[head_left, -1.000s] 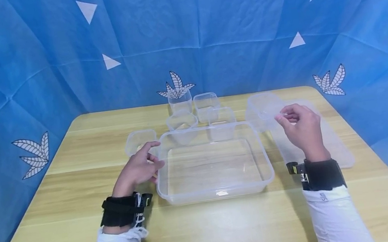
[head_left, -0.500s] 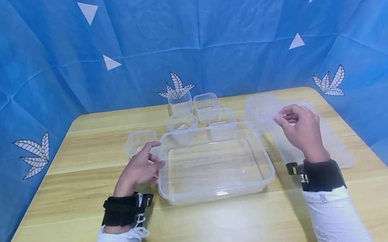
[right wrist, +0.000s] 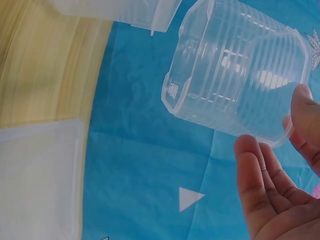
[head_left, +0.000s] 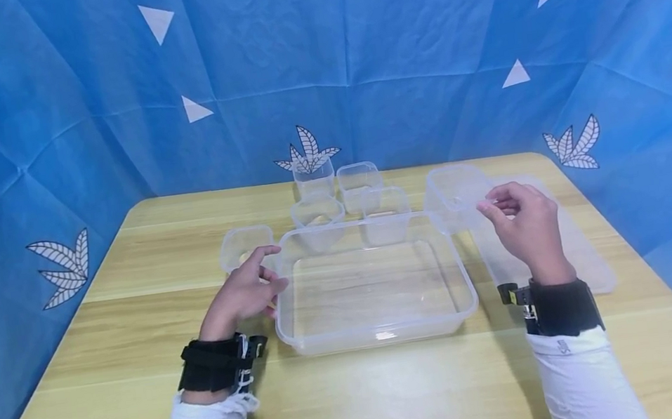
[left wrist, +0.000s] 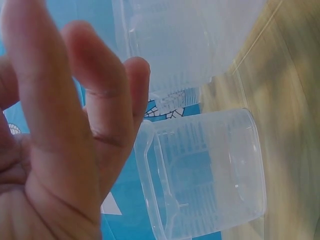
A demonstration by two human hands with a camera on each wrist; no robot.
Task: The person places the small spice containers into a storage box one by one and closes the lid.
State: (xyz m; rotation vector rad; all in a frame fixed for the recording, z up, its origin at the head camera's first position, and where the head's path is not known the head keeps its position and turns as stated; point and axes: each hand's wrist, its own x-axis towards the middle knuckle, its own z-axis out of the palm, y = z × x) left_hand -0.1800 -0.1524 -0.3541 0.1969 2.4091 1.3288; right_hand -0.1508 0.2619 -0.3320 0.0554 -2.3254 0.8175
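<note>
My right hand (head_left: 522,220) pinches the rim of a clear plastic container (head_left: 452,198) between thumb and fingers, holding it above the table, right of a big clear rectangular box (head_left: 378,335). In the right wrist view this ribbed container (right wrist: 225,70) is tilted, with the thumb and fingers at one end. My left hand (head_left: 244,289) is beside the box's left wall with fingers loosely bent and nothing in them. Whether it touches the wall, I cannot tell. Close to it stands a small clear container (head_left: 244,239), partly behind the hand; the left wrist view shows a ribbed container (left wrist: 200,175) past the fingers.
Several small clear containers (head_left: 316,205) stand behind the big box, partly seen through its wall. A flat translucent lid (head_left: 570,246) lies on the right of the wooden table (head_left: 110,381), partly under the right hand. Blue cloth (head_left: 403,38) hangs around the table's back and sides.
The container in the right hand has dipped very slightly, with a small change of tilt. Both hands keep nearly the same place. The head view has drifted a little.
</note>
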